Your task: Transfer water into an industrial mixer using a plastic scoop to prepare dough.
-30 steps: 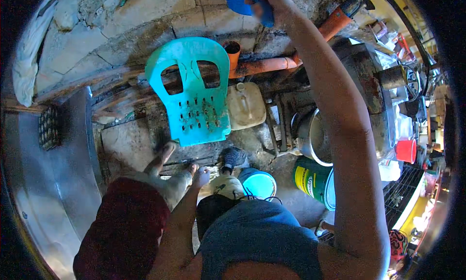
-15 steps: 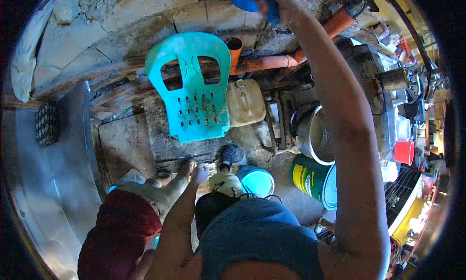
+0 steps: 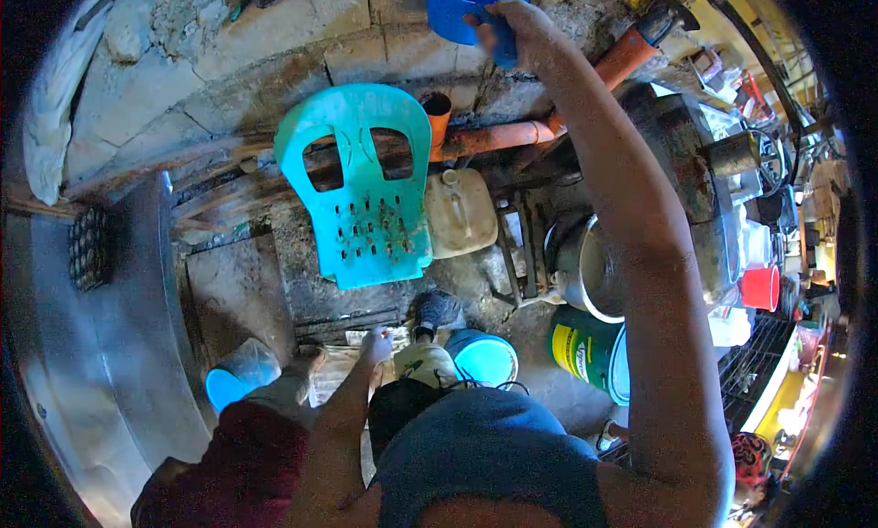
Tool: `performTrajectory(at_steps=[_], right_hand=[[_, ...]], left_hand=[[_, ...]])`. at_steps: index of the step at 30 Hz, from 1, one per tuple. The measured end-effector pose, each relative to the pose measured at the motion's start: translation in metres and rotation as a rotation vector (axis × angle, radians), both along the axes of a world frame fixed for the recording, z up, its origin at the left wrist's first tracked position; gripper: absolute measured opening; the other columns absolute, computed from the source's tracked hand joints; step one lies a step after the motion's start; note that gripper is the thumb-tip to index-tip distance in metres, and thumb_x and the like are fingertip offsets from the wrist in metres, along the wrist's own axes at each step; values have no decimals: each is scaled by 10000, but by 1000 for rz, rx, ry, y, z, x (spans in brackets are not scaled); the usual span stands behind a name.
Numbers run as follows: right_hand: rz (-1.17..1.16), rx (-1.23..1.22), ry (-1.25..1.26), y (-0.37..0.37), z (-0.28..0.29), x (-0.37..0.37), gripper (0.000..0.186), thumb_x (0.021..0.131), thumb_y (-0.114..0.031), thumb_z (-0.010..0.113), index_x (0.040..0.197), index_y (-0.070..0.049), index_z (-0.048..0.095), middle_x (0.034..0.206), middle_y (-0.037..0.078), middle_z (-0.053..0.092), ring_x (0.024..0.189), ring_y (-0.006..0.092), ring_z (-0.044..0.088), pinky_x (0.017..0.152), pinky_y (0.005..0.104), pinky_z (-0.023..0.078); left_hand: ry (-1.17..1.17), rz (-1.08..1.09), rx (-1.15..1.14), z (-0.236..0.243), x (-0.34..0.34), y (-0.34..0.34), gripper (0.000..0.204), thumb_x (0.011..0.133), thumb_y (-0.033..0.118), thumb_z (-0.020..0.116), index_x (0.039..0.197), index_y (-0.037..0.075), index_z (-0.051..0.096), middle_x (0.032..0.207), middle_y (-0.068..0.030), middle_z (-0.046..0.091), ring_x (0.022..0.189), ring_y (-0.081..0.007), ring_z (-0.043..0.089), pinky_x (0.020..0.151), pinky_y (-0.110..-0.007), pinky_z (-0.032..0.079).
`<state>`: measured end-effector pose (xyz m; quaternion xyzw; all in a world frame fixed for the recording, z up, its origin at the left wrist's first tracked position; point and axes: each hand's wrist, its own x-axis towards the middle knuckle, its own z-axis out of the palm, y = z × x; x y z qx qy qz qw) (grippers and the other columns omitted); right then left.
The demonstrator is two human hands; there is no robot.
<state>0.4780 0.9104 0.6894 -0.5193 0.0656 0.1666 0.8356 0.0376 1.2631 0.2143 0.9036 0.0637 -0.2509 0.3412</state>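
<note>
My right hand [image 3: 523, 32], at the end of a stretched arm, grips a blue plastic dipper [image 3: 457, 8] by its side near the far wall. The upper edge of the picture cuts the dipper off, and its contents are hidden. Low at my left side, my left hand [image 3: 377, 345] is closed in front of my leg. Whatever it may hold is too small to name. A turquoise plastic chair [image 3: 370, 189] stands ahead, with a beige jerrycan [image 3: 462, 212] beside it.
A person in a maroon shirt [image 3: 219, 473] is close on my left, near a blue bucket with a clear bag [image 3: 240, 374]. Another blue bucket [image 3: 483, 356], a green tub [image 3: 590, 352] and a metal pot [image 3: 599, 267] are near my legs. An orange pipe [image 3: 494, 139] crosses ahead.
The dipper shows more fully as the view shifts upward. The person in maroon has moved lower left, uncovering the bucket with the bag. My left hand stays closed.
</note>
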Motion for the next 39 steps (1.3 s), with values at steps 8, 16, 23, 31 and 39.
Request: performTrajectory(at_steps=[8, 16, 23, 31, 39], right_hand=[[109, 51, -29, 6, 0, -2, 289, 1001, -145, 412, 1087, 109, 520, 850, 147, 564, 608, 141, 497, 490, 254, 438], [42, -36, 0, 5, 2, -1, 284, 1000, -147, 417, 1120, 99, 496, 881, 150, 586, 609, 140, 500, 489, 253, 442], [90, -21, 39, 5, 0, 2, 273, 997, -145, 421, 1130, 85, 484, 927, 155, 607, 610, 144, 501, 490, 255, 447], [63, -31, 93, 2, -2, -1, 269, 996, -145, 424, 1133, 80, 481, 937, 155, 613, 607, 146, 500, 489, 256, 448], [16, -36, 122, 3, -3, 1, 265, 994, -144, 427, 1136, 74, 478, 946, 154, 619, 604, 148, 499, 489, 257, 448]], left_hand=[[-11, 19, 38, -39, -14, 9, 252, 825, 291, 638, 920, 62, 686, 797, -170, 699, 699, -399, 640, 625, -440, 517], [6, -42, 16, 19, 5, 3, 261, 821, 294, 642, 912, 54, 686, 806, -172, 701, 711, -403, 642, 628, -445, 518], [-33, 31, 19, 7, -1, 3, 247, 821, 288, 640, 890, 56, 689, 822, -174, 704, 715, -399, 645, 632, -451, 520], [-41, -32, -46, -6, -2, 1, 242, 824, 290, 632, 879, 62, 690, 829, -176, 703, 720, -394, 647, 640, -447, 523], [-16, -30, -33, -12, -3, 0, 232, 827, 292, 619, 846, 66, 672, 801, -160, 695, 684, -379, 634, 618, -444, 508]])
